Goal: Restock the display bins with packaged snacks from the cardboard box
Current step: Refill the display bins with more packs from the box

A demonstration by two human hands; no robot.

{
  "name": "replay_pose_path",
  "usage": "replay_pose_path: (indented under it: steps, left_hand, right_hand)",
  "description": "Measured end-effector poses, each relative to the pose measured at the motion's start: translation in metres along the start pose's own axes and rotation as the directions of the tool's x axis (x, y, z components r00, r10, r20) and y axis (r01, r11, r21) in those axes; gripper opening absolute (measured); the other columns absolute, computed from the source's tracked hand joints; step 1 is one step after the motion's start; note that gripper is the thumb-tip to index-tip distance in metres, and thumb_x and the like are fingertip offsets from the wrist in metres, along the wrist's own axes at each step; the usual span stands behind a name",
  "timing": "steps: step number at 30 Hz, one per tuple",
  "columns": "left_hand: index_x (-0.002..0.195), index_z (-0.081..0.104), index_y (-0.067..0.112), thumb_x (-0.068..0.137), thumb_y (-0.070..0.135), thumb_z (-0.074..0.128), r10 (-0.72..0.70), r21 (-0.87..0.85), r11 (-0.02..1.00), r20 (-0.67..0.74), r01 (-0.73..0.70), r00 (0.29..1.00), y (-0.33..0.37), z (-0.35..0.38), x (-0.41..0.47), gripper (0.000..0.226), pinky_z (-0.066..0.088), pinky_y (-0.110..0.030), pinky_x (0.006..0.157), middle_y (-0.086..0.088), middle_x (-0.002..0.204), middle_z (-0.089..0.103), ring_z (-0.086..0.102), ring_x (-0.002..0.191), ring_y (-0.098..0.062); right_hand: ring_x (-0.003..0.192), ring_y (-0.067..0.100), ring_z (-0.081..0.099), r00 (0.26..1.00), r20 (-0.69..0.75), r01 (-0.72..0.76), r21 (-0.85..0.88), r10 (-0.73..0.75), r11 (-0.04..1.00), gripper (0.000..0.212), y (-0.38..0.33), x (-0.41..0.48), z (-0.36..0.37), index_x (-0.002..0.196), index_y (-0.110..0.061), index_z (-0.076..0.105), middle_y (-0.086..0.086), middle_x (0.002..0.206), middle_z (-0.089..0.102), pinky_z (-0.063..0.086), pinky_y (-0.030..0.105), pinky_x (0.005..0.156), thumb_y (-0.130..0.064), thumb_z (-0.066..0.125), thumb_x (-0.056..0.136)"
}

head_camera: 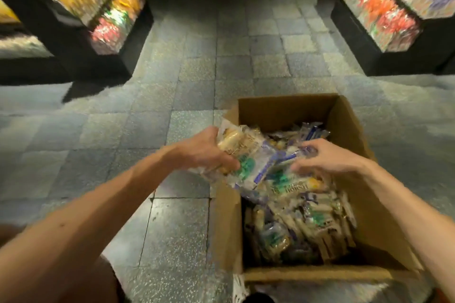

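Left grip (209, 152): curled tight round a bundle of snack packets (248, 152), held above the left wall of the cardboard box (283, 110). Right grip (327, 157): fingers bent down onto the loose packets (307, 209) inside the box; pinching or merely touching, cannot tell. Best to square the bundle, support from beneath, then carry across to the display bins (98, 5), far left and far right.

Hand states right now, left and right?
Left hand: grips a bundle of clear-wrapped snack packets.
Right hand: fingers curled onto packets in the brown cardboard box; firm grip cannot be told.
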State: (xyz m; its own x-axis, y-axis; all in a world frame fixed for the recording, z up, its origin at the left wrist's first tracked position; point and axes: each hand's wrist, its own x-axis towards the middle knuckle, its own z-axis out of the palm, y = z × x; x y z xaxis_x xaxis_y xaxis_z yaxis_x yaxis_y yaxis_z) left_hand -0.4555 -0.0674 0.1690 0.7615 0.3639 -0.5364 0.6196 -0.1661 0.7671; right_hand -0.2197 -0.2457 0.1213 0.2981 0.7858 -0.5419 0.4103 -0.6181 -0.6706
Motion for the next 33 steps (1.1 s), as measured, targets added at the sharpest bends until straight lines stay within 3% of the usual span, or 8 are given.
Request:
replay_pose_path:
  steps: [3,7,10,13,16,23,28,33]
  left_hand:
    - [0.104,0.056,0.012,0.082,0.006,0.076,0.016,-0.14,0.989,-0.16,-0.039,0.987,-0.025,-0.033,-0.098,0.031,0.055,-0.024,0.053,-0.002,0.083,0.075,0.073,0.068,-0.014]
    - [0.107,0.059,0.006,0.08,0.01,0.072,-0.041,-0.436,0.895,-0.286,-0.091,0.957,-0.086,-0.04,-0.238,0.03,0.06,-0.029,0.057,-0.011,0.092,0.075,0.073,0.074,-0.022]
    - [0.106,0.068,0.005,0.087,0.009,0.073,-0.099,-0.587,0.786,-0.43,-0.195,0.898,-0.141,-0.017,-0.337,0.02,0.062,-0.032,0.061,-0.022,0.105,0.072,0.073,0.08,-0.026]
    - [0.115,0.068,0.002,0.078,0.012,0.08,-0.223,-0.657,0.698,-0.577,-0.285,0.786,-0.189,0.019,-0.42,0.04,0.06,-0.044,0.077,-0.03,0.12,0.065,0.071,0.093,-0.035]
    - [0.119,0.066,-0.003,0.076,0.009,0.082,-0.378,-0.692,0.626,-0.673,-0.36,0.636,-0.222,0.062,-0.485,0.047,0.055,-0.057,0.09,-0.03,0.121,0.065,0.065,0.107,-0.046]
    - [0.117,0.053,-0.006,0.075,-0.003,0.078,-0.727,-0.75,0.395,-0.608,-0.531,0.319,-0.277,0.155,-0.567,0.049,0.059,-0.036,0.054,-0.019,0.088,0.075,0.075,0.073,-0.031]
    - [0.102,0.058,-0.001,0.069,0.003,0.086,-0.831,-0.731,0.344,-0.529,-0.589,0.17,-0.314,0.187,-0.582,0.043,0.056,-0.054,0.089,-0.018,0.09,0.076,0.073,0.091,-0.037]
    - [0.103,0.049,0.003,0.07,0.001,0.085,-0.884,-0.663,0.282,-0.461,-0.694,0.081,-0.345,0.185,-0.579,0.049,0.059,-0.051,0.083,-0.022,0.096,0.074,0.074,0.089,-0.039]
  right_hand:
    - [0.099,0.021,0.073,0.985,0.106,0.105,0.276,-0.139,0.955,0.055,-0.068,-0.012,0.035,0.125,-0.014,0.061,0.01,0.11,0.074,0.053,0.036,0.09,-0.027,0.086,0.077]
    - [0.09,0.024,0.075,0.883,0.307,0.149,0.535,-0.355,0.831,0.025,-0.159,-0.042,0.122,0.104,-0.007,0.076,0.015,0.107,0.075,0.061,0.032,0.071,-0.005,0.071,0.079]
    - [0.088,0.029,0.075,0.74,0.48,0.092,0.622,-0.471,0.778,0.042,-0.216,-0.076,0.206,0.092,-0.012,0.082,0.016,0.104,0.076,0.063,0.041,0.064,-0.018,0.095,0.053]
    - [0.09,0.038,0.074,0.6,0.641,0.019,0.586,-0.478,0.81,0.071,-0.254,-0.108,0.294,0.099,-0.006,0.08,0.024,0.112,0.072,0.062,0.052,0.073,-0.028,0.1,0.034]
    - [0.086,0.038,0.074,0.509,0.745,-0.069,0.534,-0.43,0.843,0.053,-0.277,-0.148,0.376,0.106,-0.002,0.075,0.025,0.112,0.071,0.062,0.05,0.071,-0.018,0.088,0.056]
    - [0.082,0.036,0.074,0.416,0.858,-0.076,0.362,-0.3,0.929,0.037,-0.288,-0.213,0.513,0.125,0.0,0.061,0.027,0.113,0.07,0.063,0.047,0.065,-0.005,0.055,0.089]
    - [0.081,0.035,0.074,0.413,0.888,-0.014,0.226,-0.201,0.974,0.033,-0.29,-0.218,0.569,0.126,0.005,0.058,0.028,0.108,0.071,0.063,0.044,0.067,-0.005,0.052,0.095]
    - [0.07,0.033,0.074,0.47,0.865,0.062,0.168,-0.177,0.984,0.029,-0.309,-0.203,0.601,0.122,0.011,0.055,0.026,0.095,0.074,0.06,0.042,0.062,-0.003,0.052,0.096]
